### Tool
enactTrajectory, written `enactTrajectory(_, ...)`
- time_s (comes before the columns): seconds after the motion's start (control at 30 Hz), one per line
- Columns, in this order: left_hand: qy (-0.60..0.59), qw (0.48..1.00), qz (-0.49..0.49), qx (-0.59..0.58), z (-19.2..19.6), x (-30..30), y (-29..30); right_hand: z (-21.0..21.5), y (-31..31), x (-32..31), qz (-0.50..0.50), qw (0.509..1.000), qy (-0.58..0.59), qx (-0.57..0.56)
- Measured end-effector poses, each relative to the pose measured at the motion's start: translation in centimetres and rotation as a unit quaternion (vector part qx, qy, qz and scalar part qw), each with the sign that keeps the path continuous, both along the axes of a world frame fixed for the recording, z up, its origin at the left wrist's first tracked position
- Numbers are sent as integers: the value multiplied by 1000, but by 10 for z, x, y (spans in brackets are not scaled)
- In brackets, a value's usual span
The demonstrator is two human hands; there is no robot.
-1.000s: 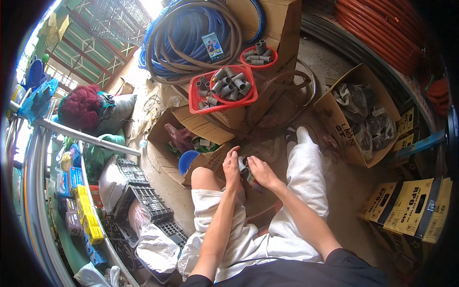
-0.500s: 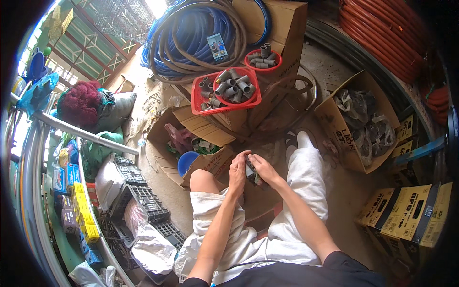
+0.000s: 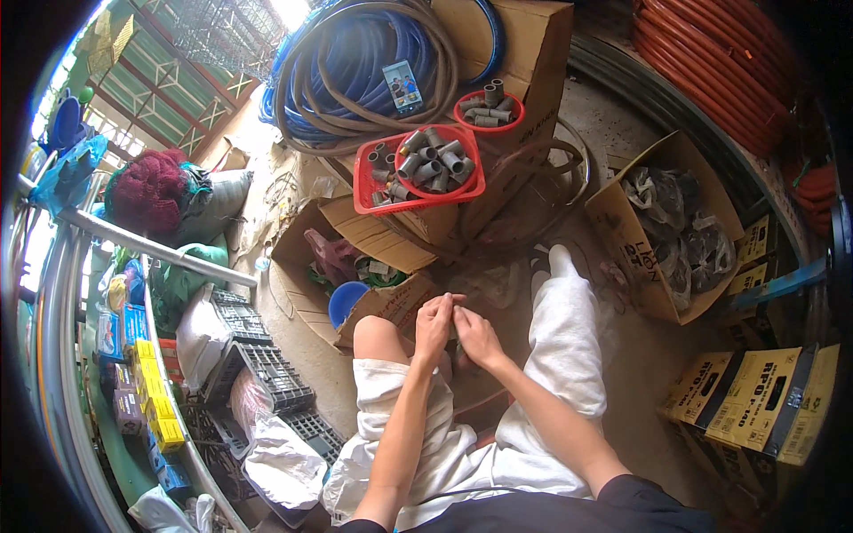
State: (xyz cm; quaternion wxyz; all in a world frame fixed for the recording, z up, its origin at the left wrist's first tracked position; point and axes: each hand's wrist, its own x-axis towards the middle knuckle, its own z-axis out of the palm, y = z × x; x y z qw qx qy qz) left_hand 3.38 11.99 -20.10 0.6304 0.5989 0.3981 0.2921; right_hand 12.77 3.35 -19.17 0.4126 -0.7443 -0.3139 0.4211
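My left hand (image 3: pixel 433 328) and my right hand (image 3: pixel 477 336) are held close together over the gap between my knees. Both have their fingers curled inward, and whatever they hold is hidden behind them. In front of my hands, a red rectangular basket (image 3: pixel 363 184) holds grey pipe fittings. A round red bowl (image 3: pixel 478 169) full of the same short grey fittings (image 3: pixel 429 169) sits in it. Behind it, a smaller red bowl (image 3: pixel 518 123) carries more grey fittings (image 3: pixel 487 115).
A phone (image 3: pixel 402 86) leans against coiled blue hose (image 3: pixel 355 62). An open carton (image 3: pixel 306 284) with a blue bowl (image 3: pixel 348 302) stands left of my hands. Another carton (image 3: pixel 622 222) holds bagged parts at right. Black crates (image 3: pixel 271 373) stand by my left leg.
The dark object that showed between my hands has gone out of sight behind them. My hands have drawn closer together and shifted slightly toward me.
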Motion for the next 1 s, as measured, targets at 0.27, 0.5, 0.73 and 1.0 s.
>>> enactTrajectory(0.27, -93, 981, 63, -161, 18, 0, 2, 13, -1, 5, 31, 998, -8, 50)
enactTrajectory(0.5, -108, 976, 57, -178, 13, -1, 0, 26, -4, 9, 34, 993, 2, 111)
enactTrajectory(0.73, -145, 971, 22, -187, 21, 14, -14, 6, 9, 24, 1, 996, 47, 72)
enactTrajectory(1.0, -126, 966, 27, -222, 14, 6, -5, 12, 5, 12, 11, 998, 20, 59)
